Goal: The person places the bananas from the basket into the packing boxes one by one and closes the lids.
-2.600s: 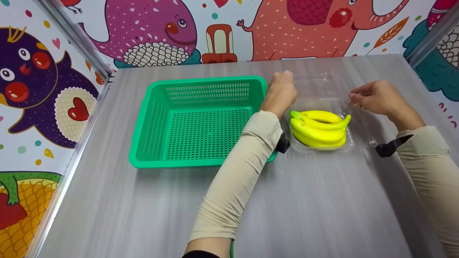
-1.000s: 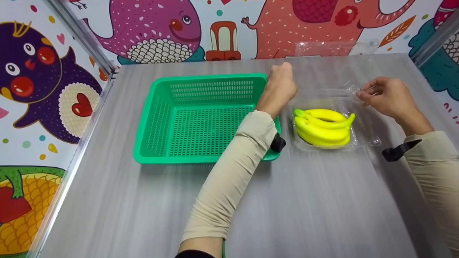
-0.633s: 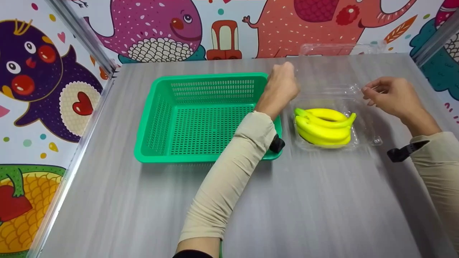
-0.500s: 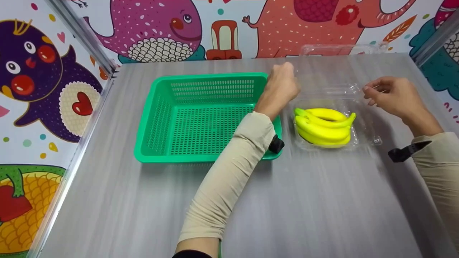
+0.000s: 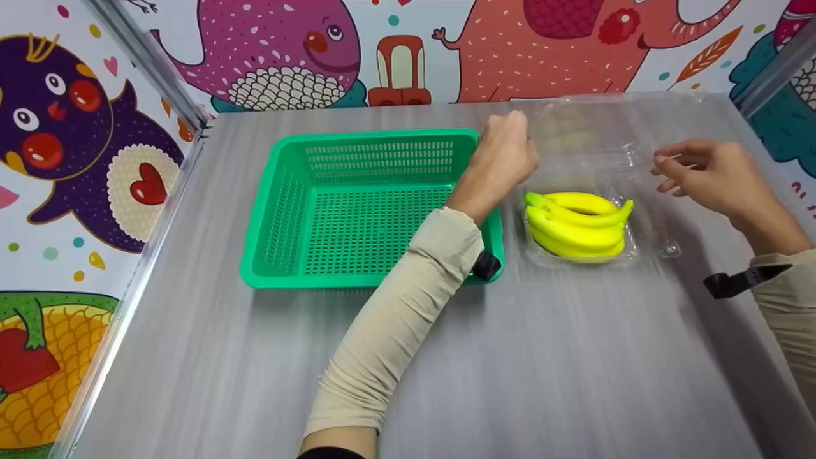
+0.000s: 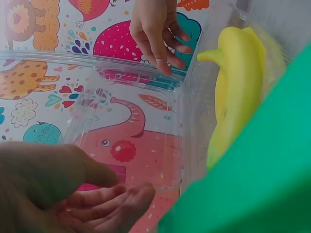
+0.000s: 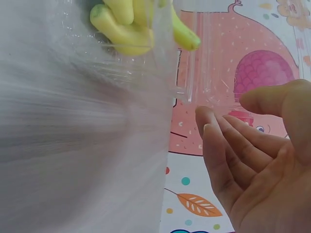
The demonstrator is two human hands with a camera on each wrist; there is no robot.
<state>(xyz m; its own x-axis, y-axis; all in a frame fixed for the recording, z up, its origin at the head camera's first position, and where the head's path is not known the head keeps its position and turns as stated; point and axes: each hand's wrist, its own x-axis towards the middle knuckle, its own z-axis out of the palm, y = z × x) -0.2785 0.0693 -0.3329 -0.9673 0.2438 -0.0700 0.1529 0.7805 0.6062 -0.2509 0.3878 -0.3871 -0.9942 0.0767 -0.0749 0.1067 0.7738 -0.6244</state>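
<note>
A clear plastic clamshell box holds a bunch of yellow bananas with green tips. Its see-through lid is swung back, away from the fruit, toward the wall. My left hand hovers by the lid's left side, over the basket's right rim; the left wrist view shows a gap between thumb and loosely bent fingers, with nothing held. Off the lid's right corner is my right hand. In the right wrist view its thumb and relaxed fingers stand apart, with nothing between them.
A green slotted plastic basket sits left of the box on the grey tabletop. Walls printed with cartoon animals rise behind and at the sides, with a metal frame post at the left corner. Dark cameras are strapped to both wrists.
The lid first rose upright off the bananas, then tipped back and lower toward the wall. My right hand has moved right, away from the lid, its fingers spreading. The bananas stay put.
</note>
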